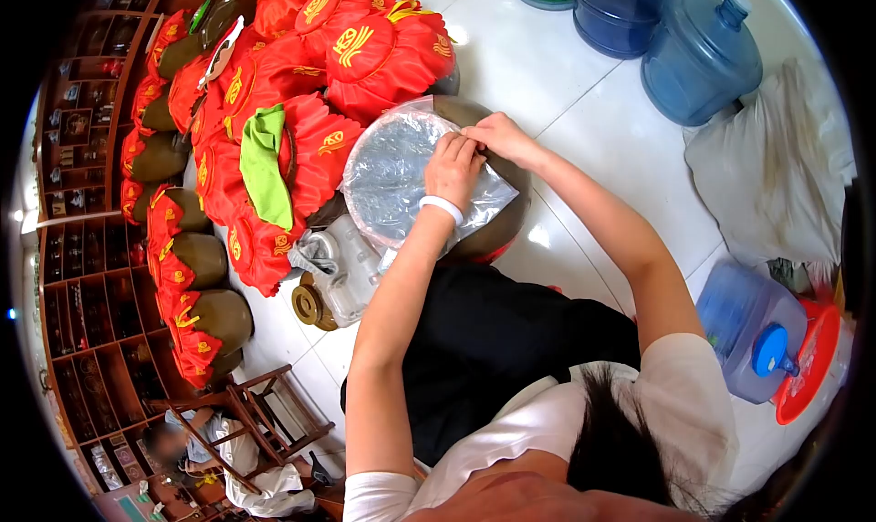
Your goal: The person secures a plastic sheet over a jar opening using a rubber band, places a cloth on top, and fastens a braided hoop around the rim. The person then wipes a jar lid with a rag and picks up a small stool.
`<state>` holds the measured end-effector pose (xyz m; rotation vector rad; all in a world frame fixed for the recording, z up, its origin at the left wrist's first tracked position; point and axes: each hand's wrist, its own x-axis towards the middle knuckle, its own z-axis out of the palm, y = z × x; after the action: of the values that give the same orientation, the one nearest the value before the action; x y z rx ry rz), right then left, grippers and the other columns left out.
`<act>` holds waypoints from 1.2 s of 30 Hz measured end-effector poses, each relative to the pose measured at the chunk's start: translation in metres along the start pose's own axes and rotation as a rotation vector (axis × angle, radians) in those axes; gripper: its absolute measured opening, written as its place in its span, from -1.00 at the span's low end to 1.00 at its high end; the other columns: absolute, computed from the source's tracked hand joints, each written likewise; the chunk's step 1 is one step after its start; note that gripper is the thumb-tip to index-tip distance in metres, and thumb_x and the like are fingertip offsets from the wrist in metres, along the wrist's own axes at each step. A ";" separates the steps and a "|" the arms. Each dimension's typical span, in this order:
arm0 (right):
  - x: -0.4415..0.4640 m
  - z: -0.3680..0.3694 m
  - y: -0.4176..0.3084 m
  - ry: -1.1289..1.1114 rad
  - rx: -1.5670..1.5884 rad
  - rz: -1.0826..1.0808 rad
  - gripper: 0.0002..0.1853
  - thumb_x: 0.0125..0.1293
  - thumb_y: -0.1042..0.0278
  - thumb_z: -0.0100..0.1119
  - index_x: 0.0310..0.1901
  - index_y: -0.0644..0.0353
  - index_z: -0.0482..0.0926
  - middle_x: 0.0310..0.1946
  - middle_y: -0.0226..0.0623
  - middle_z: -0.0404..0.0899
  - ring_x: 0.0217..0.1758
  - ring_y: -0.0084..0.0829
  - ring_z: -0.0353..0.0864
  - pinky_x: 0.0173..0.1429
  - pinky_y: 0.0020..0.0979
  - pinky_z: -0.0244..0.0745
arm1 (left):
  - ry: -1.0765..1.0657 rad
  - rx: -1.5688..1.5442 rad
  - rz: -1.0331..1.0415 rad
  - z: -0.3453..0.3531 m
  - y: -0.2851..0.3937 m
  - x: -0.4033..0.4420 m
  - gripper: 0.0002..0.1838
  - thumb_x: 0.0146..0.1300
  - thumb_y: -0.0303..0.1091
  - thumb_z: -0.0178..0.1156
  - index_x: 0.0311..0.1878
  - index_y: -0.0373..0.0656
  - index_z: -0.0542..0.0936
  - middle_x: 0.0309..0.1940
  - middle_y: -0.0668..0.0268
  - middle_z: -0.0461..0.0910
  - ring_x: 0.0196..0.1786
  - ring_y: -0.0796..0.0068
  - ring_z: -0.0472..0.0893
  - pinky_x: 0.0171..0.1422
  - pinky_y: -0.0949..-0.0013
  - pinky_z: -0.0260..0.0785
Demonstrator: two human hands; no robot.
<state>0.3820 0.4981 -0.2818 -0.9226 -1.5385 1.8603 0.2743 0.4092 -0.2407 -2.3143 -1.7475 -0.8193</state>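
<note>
A clear plastic sheet (392, 180) lies over the round mouth of a big brown jar (500, 234), and its loose corners stick out past the rim. My left hand (452, 168), with a white band on the wrist, is closed on the sheet at the rim's right side, fingers bent. Touching it, my right hand (502, 139) pinches the sheet's edge at the same spot. Whether a thin string is also between the fingertips is too small to tell.
Several jars with red cloth covers (383, 61) stand left; a green cloth (265, 166) lies on one. Clear plastic containers (351, 271) and a brown lid (310, 303) are nearby. Water bottles (703, 61), a white sack (766, 171) and a red basin (810, 362) are right. A person sits lower left.
</note>
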 end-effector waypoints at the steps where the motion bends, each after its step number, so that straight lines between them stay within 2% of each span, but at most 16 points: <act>1: 0.003 -0.001 -0.007 -0.007 -0.004 -0.005 -0.69 0.05 0.26 0.13 -0.64 0.37 0.52 -0.71 -0.32 0.48 -0.63 -0.53 0.40 -0.54 -0.45 0.28 | 0.007 0.005 -0.003 -0.001 0.001 0.000 -0.72 -0.15 -0.48 0.27 -0.27 -0.23 0.54 -0.27 0.22 0.55 -0.08 0.20 0.48 -0.05 0.28 0.39; 3: 0.007 -0.005 -0.020 -0.087 -0.041 0.125 -0.73 -0.02 0.36 0.12 -0.69 0.41 0.49 -0.73 -0.32 0.45 -0.67 -0.56 0.35 -0.59 -0.48 0.23 | -0.021 -0.018 -0.067 -0.002 0.001 0.000 -0.69 -0.16 -0.47 0.28 -0.26 -0.21 0.50 -0.26 0.22 0.53 -0.08 0.19 0.47 -0.06 0.28 0.38; 5: 0.017 -0.006 -0.019 -0.128 -0.037 0.081 -0.79 -0.07 0.41 0.13 -0.69 0.39 0.49 -0.74 -0.31 0.45 -0.68 -0.53 0.36 -0.59 -0.48 0.24 | -0.014 -0.034 -0.065 0.000 0.000 -0.002 -0.68 -0.16 -0.46 0.29 -0.26 -0.19 0.47 -0.30 0.22 0.51 -0.10 0.18 0.46 -0.09 0.27 0.38; 7: 0.025 -0.006 -0.018 -0.127 -0.300 0.033 -0.80 -0.07 0.43 0.12 -0.71 0.37 0.49 -0.75 -0.30 0.43 -0.68 -0.49 0.39 -0.60 -0.47 0.25 | -0.085 -0.053 -0.121 -0.003 0.001 -0.002 -0.67 -0.16 -0.46 0.29 -0.25 -0.20 0.47 -0.24 0.20 0.48 -0.07 0.17 0.44 -0.05 0.27 0.36; 8: 0.027 -0.006 -0.014 -0.127 -0.299 0.032 -0.80 -0.07 0.43 0.12 -0.71 0.37 0.49 -0.75 -0.30 0.43 -0.68 -0.49 0.39 -0.60 -0.47 0.25 | -0.085 -0.052 -0.120 -0.003 0.002 -0.001 -0.67 -0.16 -0.46 0.29 -0.25 -0.20 0.47 -0.24 0.20 0.48 -0.07 0.17 0.44 -0.05 0.27 0.36; 10: 0.026 -0.008 -0.007 -0.153 -0.053 0.130 -0.81 0.05 0.42 0.10 -0.63 0.32 0.48 -0.69 -0.40 0.42 -0.67 -0.64 0.30 -0.63 -0.58 0.12 | -0.076 -0.025 -0.152 -0.005 0.005 0.001 -0.64 -0.13 -0.42 0.29 -0.21 -0.24 0.44 -0.11 0.19 0.42 0.02 0.20 0.40 -0.01 0.26 0.37; 11: 0.026 -0.013 -0.004 -0.154 -0.054 0.129 -0.81 0.05 0.42 0.10 -0.63 0.32 0.48 -0.69 -0.40 0.42 -0.67 -0.64 0.30 -0.63 -0.58 0.12 | -0.074 -0.024 -0.153 -0.004 0.004 0.001 -0.64 -0.13 -0.42 0.29 -0.21 -0.24 0.44 -0.11 0.19 0.42 0.02 0.20 0.40 -0.01 0.26 0.37; 13: 0.018 -0.024 -0.019 -0.186 0.157 0.429 -0.84 0.07 0.41 0.06 -0.59 0.26 0.49 -0.71 -0.41 0.42 -0.75 -0.64 0.26 -0.69 -0.55 0.06 | -0.031 -0.033 -0.166 -0.001 0.001 0.001 -0.65 -0.12 -0.43 0.29 -0.21 -0.27 0.46 -0.09 0.16 0.39 0.02 0.14 0.39 0.07 0.26 0.30; 14: 0.015 -0.026 -0.022 -0.219 0.244 0.472 -0.83 0.14 0.37 0.04 -0.57 0.19 0.46 -0.70 -0.46 0.39 -0.77 -0.71 0.16 -0.69 -0.60 -0.05 | -0.031 -0.032 -0.171 0.000 0.000 0.001 -0.65 -0.12 -0.43 0.29 -0.21 -0.27 0.46 -0.09 0.16 0.39 0.02 0.14 0.39 0.07 0.26 0.30; 17: 0.027 -0.025 -0.013 -0.303 0.491 0.545 -0.80 0.15 0.36 0.04 -0.59 0.19 0.43 -0.71 -0.48 0.36 -0.78 -0.71 0.14 -0.70 -0.61 -0.06 | -0.064 0.018 -0.148 0.002 0.001 0.000 -0.64 -0.09 -0.40 0.29 -0.18 -0.28 0.47 -0.10 0.17 0.42 0.05 0.16 0.39 0.08 0.26 0.30; 19: 0.024 -0.016 -0.023 -0.222 0.490 0.537 -0.77 0.12 0.35 0.09 -0.65 0.17 0.39 -0.76 -0.51 0.30 -0.80 -0.72 0.09 -0.70 -0.62 -0.09 | -0.077 0.066 -0.140 0.004 0.001 0.000 -0.68 -0.05 -0.40 0.25 -0.18 -0.27 0.50 -0.09 0.19 0.44 0.10 0.19 0.38 0.11 0.27 0.31; 21: 0.026 -0.012 -0.026 -0.189 0.192 0.400 -0.75 0.07 0.35 0.14 -0.69 0.18 0.39 -0.79 -0.49 0.30 -0.80 -0.70 0.13 -0.71 -0.60 -0.05 | -0.093 0.073 -0.148 0.005 0.002 0.002 -0.70 -0.03 -0.40 0.24 -0.18 -0.27 0.51 -0.08 0.20 0.45 0.12 0.20 0.37 0.12 0.28 0.31; 25: 0.027 -0.001 -0.024 -0.061 0.095 0.189 -0.71 0.02 0.31 0.22 -0.73 0.20 0.42 -0.80 -0.44 0.35 -0.78 -0.66 0.22 -0.72 -0.58 0.02 | -0.135 0.109 -0.149 0.005 0.002 0.002 -0.73 -0.01 -0.41 0.20 -0.20 -0.27 0.53 -0.06 0.23 0.46 0.13 0.22 0.37 0.13 0.30 0.31; 27: 0.031 -0.003 -0.012 -0.035 0.030 0.103 -0.71 0.02 0.28 0.23 -0.71 0.23 0.47 -0.75 -0.37 0.44 -0.72 -0.58 0.34 -0.65 -0.53 0.18 | -0.125 0.123 -0.141 0.006 0.002 0.001 -0.74 -0.01 -0.41 0.20 -0.20 -0.27 0.53 -0.06 0.23 0.46 0.13 0.22 0.37 0.12 0.30 0.31; 33: 0.028 0.000 -0.001 0.018 -0.333 -0.115 -0.66 0.09 0.10 0.13 -0.61 0.24 0.55 -0.68 -0.32 0.52 -0.57 -0.47 0.50 -0.42 -0.40 0.37 | -0.090 0.077 -0.152 0.003 0.004 0.001 -0.76 -0.03 -0.42 0.22 -0.24 -0.27 0.53 -0.09 0.23 0.47 0.11 0.19 0.38 0.12 0.29 0.31; 36: 0.037 -0.009 -0.007 -0.007 -0.351 -0.096 -0.60 0.10 0.00 0.08 -0.56 0.24 0.57 -0.65 -0.30 0.55 -0.55 -0.39 0.53 -0.40 -0.39 0.38 | -0.085 0.068 -0.158 0.003 0.002 0.001 -0.77 -0.04 -0.42 0.23 -0.27 -0.27 0.53 -0.11 0.22 0.48 0.10 0.18 0.38 0.11 0.28 0.31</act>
<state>0.3665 0.5333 -0.2817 -0.9730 -1.9166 1.5562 0.2776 0.4101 -0.2425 -2.2216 -1.9824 -0.6817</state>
